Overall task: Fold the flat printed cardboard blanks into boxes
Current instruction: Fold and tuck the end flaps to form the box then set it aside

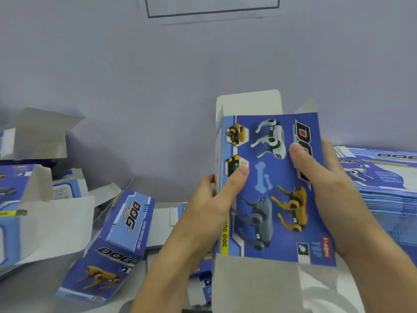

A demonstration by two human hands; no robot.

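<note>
Where blanks [383, 184] lie stacked, pale bare wall [158, 86]

A blue printed cardboard blank [270, 188] is held between both hands. Its left edge is gripped by the left hand [214, 199], thumb laid on the printed face; its right edge is gripped by the right hand [327, 188], thumb likewise on the face. Right of the grip, a stack of flat blanks [388, 184] is seen. Left of it, a folded box [112, 245] is lying beside other opened boxes [40, 199].
</note>
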